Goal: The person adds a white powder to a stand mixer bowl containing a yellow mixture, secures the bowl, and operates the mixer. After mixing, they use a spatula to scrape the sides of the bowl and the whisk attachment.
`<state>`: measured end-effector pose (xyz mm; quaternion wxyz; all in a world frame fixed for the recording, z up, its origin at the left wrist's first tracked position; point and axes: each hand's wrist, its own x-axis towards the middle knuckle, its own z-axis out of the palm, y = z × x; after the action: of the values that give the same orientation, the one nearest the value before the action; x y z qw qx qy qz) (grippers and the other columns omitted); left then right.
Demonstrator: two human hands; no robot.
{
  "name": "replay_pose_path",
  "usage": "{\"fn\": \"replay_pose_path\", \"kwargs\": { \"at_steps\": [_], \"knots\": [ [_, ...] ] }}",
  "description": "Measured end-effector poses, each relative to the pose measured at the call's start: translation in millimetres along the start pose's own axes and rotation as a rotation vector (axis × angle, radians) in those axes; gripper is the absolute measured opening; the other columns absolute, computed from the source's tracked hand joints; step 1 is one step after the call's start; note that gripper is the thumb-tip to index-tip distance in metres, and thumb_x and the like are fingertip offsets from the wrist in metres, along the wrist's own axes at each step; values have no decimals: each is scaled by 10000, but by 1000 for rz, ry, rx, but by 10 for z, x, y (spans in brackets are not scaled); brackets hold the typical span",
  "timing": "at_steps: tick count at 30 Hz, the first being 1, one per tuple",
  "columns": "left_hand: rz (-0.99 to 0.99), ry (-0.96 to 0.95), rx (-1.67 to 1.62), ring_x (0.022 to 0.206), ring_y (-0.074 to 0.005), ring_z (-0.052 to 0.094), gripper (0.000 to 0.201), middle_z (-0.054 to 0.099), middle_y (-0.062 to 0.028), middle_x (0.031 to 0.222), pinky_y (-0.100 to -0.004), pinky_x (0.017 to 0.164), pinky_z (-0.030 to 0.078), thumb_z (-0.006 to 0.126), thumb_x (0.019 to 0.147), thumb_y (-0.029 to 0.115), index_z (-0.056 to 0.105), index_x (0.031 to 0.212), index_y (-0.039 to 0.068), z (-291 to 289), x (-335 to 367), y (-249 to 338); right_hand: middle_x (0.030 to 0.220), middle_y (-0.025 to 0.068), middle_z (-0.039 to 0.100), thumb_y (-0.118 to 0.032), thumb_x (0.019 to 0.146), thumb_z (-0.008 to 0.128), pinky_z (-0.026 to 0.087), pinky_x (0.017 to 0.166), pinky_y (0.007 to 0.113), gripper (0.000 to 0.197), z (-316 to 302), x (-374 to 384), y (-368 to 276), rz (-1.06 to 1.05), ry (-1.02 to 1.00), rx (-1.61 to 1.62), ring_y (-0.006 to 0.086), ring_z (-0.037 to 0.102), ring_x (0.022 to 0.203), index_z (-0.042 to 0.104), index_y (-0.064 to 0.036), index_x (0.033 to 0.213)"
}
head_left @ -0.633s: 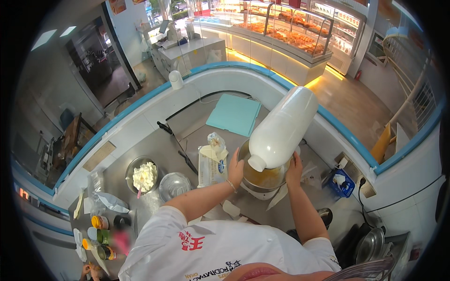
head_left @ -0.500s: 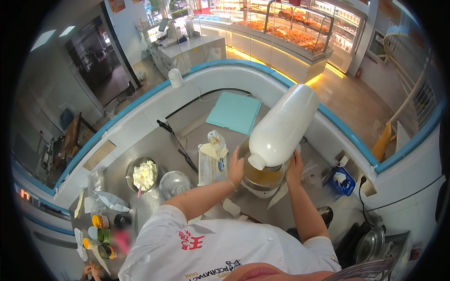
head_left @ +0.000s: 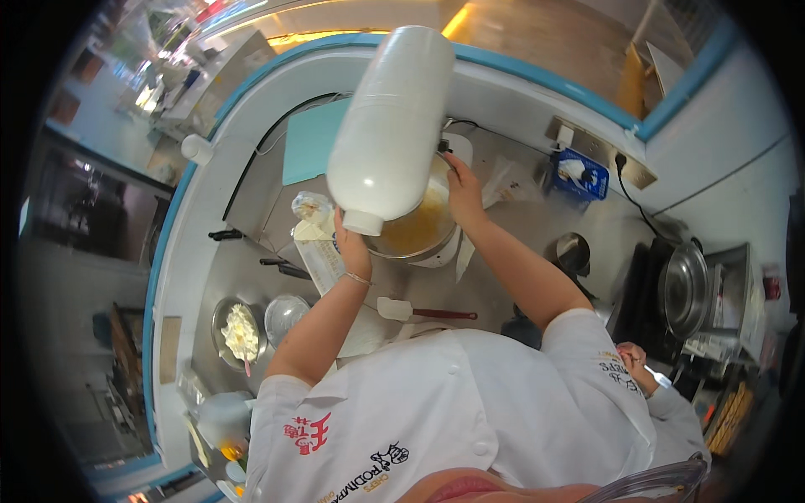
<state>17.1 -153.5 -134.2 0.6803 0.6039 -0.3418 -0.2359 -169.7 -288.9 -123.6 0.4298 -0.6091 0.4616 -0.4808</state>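
Note:
A stand mixer with a long white head (head_left: 390, 126) stands in front of me. Under that head is its steel mixing bowl (head_left: 417, 251), with a yellow mixture (head_left: 429, 216) inside. My left hand (head_left: 352, 245) is at the bowl's left side, its fingers partly hidden by the mixer head. On the other side, my right hand (head_left: 465, 191) has its fingers at the bowl's rim. Both hands are closed against the bowl. A spatula with a white blade and red handle (head_left: 444, 314) lies on the worktop near my chest.
To the left are a steel bowl of pale creamy lumps (head_left: 241, 333), a clear bowl (head_left: 288, 320) and an opened package (head_left: 319, 260). A turquoise mat (head_left: 314, 142) lies behind. On the right are a blue box (head_left: 581, 178) and a steel pan (head_left: 683, 289). Another person's hand (head_left: 635, 359) is at lower right.
My view has swung right and closer, so the mixer appears further left and larger. Both hands stay at the bowl. The spatula and another person's hand have come into sight.

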Motion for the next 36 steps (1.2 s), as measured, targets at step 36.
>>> {"fn": "replay_pose_path", "kwargs": {
  "at_steps": [36],
  "knots": [
    [-152,6,21,1101,-197,512,452,535,-93,1232,-319,919,413,551,919,253,494,1268,-30,-14,-23,62,967,102,690,-61,825,670,507,749,283,290,39,1165,860,192,-223,186,157,650,813,637,-15,1109]
  ]
}}
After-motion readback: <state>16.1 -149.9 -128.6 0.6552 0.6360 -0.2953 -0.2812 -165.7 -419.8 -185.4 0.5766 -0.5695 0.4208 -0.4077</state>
